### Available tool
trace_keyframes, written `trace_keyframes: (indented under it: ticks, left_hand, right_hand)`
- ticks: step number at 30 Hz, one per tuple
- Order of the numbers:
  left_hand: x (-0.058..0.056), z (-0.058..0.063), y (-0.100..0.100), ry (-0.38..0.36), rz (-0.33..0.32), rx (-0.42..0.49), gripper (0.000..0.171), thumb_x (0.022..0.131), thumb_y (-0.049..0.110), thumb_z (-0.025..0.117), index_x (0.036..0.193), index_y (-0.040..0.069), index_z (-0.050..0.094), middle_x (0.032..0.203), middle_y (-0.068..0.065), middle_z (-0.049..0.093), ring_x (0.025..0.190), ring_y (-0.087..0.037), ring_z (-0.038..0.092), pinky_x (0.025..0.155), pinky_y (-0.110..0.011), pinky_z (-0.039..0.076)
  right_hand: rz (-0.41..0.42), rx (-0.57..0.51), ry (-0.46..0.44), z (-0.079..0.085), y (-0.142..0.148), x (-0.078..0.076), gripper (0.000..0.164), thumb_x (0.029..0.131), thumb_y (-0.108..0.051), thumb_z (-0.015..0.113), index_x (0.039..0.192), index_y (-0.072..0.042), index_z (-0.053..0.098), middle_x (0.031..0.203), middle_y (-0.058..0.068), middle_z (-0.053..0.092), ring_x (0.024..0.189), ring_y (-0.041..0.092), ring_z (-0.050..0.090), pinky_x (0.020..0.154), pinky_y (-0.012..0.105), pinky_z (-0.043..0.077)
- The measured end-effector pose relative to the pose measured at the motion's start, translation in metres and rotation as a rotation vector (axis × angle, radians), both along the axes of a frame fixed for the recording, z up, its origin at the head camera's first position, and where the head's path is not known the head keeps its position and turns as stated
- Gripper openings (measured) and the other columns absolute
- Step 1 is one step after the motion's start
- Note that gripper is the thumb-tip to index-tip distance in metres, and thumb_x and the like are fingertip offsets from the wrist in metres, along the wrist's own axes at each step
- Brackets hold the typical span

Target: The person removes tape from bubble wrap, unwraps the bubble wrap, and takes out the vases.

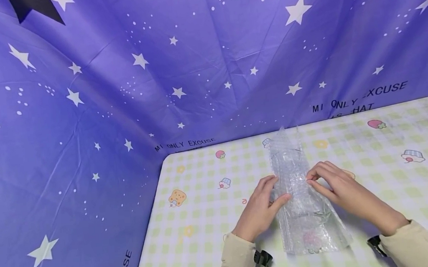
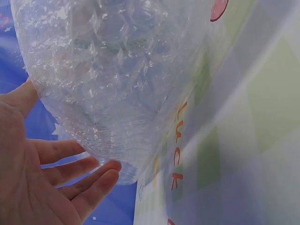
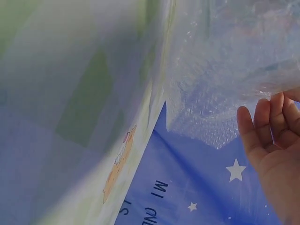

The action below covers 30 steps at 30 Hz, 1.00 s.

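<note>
A long piece of clear bubble wrap lies folded lengthwise on the table, its far end reaching the back edge. My left hand rests against its left side, thumb lying over the top. In the left wrist view, the left hand's fingers are spread and fairly straight along the bubble wrap. On the other side, my right hand pinches the right edge between thumb and forefinger. The right wrist view shows the right hand at the wrap's edge. Whether anything lies inside the folds, I cannot tell.
A checked green and white tablecloth with printed cakes and strawberries covers the table. Behind and to the left hangs a blue-purple curtain with white stars. Dark straps sit at both wrists, by the beige sleeves.
</note>
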<state>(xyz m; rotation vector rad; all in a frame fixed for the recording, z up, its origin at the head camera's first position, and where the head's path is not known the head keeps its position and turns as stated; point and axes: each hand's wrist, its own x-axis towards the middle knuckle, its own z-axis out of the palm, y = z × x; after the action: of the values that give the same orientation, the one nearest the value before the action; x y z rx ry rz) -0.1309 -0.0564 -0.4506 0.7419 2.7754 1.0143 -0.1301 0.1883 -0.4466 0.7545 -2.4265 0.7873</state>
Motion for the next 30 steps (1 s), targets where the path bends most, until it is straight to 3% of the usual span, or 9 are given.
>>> trace_keyframes:
  ticks: [3,6,15,22,30]
  left_hand:
    - [0.0003,0.0002,0.0005,-0.001,0.0,-0.002,0.069,0.101,0.064,0.032,0.153,0.019,0.037,0.157,0.004,0.035,0.122,-0.013,0.057,0.104,-0.031,0.049]
    - [0.0008,0.0006,0.001,-0.007,0.003,-0.008,0.07,0.101,0.064,0.031,0.154,0.019,0.036,0.157,0.004,0.034,0.128,-0.015,0.053,0.106,-0.033,0.048]
    - [0.0015,0.0011,0.0017,-0.022,0.008,-0.003,0.071,0.1,0.066,0.029,0.154,0.02,0.035,0.158,0.004,0.034,0.137,-0.016,0.045,0.11,-0.035,0.045]
    - [0.0019,0.0028,0.0023,-0.005,0.015,-0.015,0.069,0.101,0.063,0.032,0.153,0.019,0.037,0.157,0.004,0.036,0.141,-0.016,0.041,0.113,-0.035,0.041]
    - [0.002,0.0033,0.0036,0.024,0.005,-0.032,0.068,0.103,0.06,0.03,0.153,0.016,0.038,0.157,0.0,0.037,0.143,-0.017,0.039,0.115,-0.036,0.039]
  right_hand:
    - [-0.01,0.019,-0.01,0.0003,-0.0008,0.0012,0.023,0.089,-0.006,0.072,0.096,-0.024,0.06,0.095,-0.018,0.055,0.091,0.003,0.052,0.072,0.024,0.042]
    - [0.0,0.011,-0.017,0.0004,-0.0009,0.0013,0.022,0.09,-0.006,0.07,0.096,-0.023,0.059,0.094,-0.018,0.053,0.088,0.002,0.05,0.073,0.019,0.039]
    - [0.032,-0.05,-0.005,-0.0018,0.0017,-0.0004,0.029,0.084,0.002,0.074,0.097,-0.019,0.06,0.099,-0.015,0.056,0.087,0.002,0.052,0.074,0.013,0.045]
    - [0.022,-0.046,-0.081,-0.0016,0.0053,-0.0006,0.016,0.097,-0.007,0.063,0.095,-0.022,0.058,0.095,-0.017,0.052,0.082,-0.003,0.048,0.068,0.016,0.045]
    - [-0.013,0.021,-0.136,-0.0043,0.003,0.0017,0.02,0.1,-0.007,0.056,0.091,-0.023,0.047,0.089,-0.013,0.043,0.077,0.0,0.039,0.062,0.017,0.029]
